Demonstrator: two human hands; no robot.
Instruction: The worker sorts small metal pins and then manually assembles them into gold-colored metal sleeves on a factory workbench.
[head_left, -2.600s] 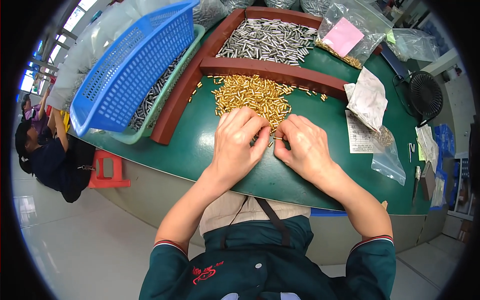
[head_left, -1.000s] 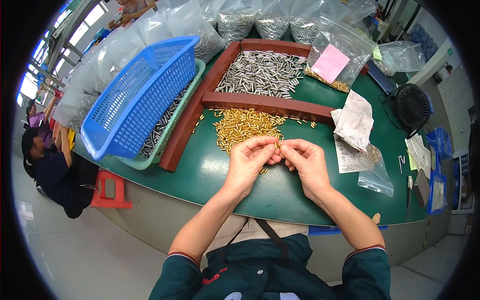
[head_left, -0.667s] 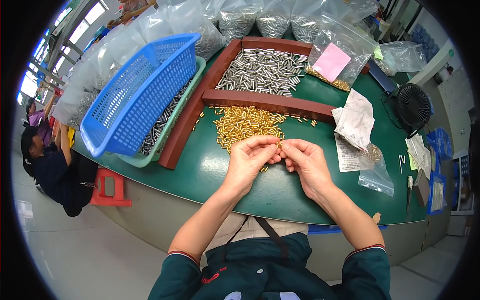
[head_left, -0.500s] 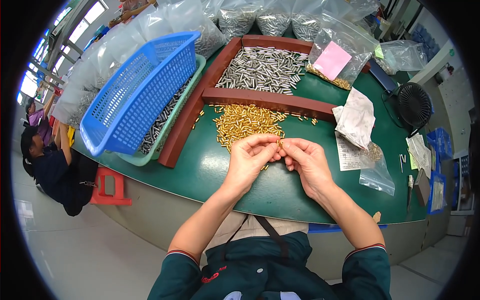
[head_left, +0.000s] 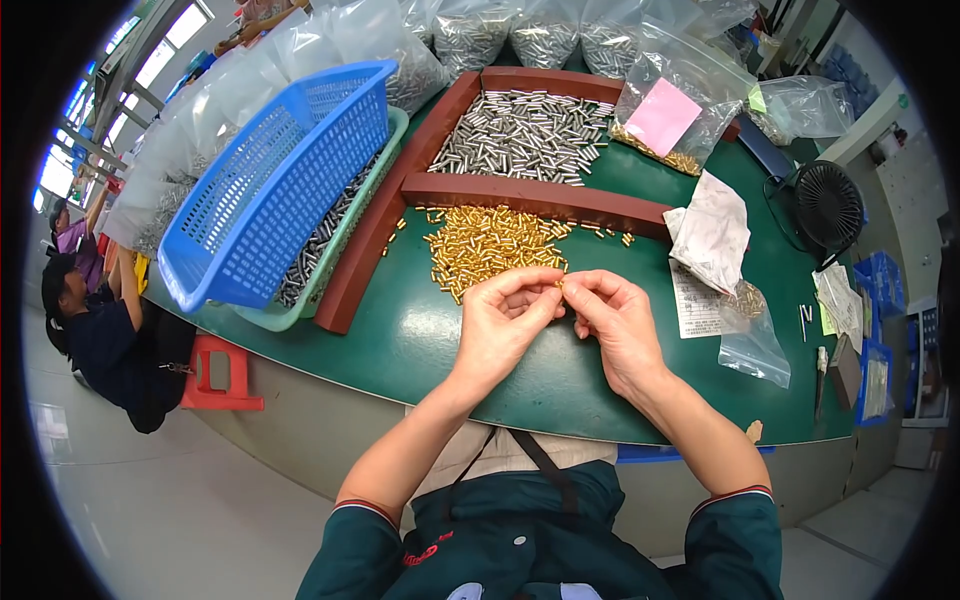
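Note:
My left hand (head_left: 508,322) and my right hand (head_left: 620,328) meet above the green tabletop, thumbs and forefingers pinched together. Between their fingertips is a small gold metal sleeve (head_left: 559,284), mostly covered by the fingers. Just beyond the hands lies a loose heap of the same short gold sleeves (head_left: 485,245). Behind it, a dark red wooden bar (head_left: 540,196) parts the heap from a spread of silver metal pins (head_left: 525,138). Whatever the curled lower fingers may hold is hidden.
On the left, a blue plastic basket (head_left: 275,200) leans over a green tray (head_left: 330,260) of dark pins. Filled clear bags (head_left: 470,42) line the back. To the right are a crumpled cloth (head_left: 712,225), a zip bag (head_left: 752,350) and a black fan (head_left: 830,205). Two people sit at far left.
The hands stay nearly in place, with small finger movements around the gold sleeve. A loose gold piece seen below the left fingers earlier no longer shows there.

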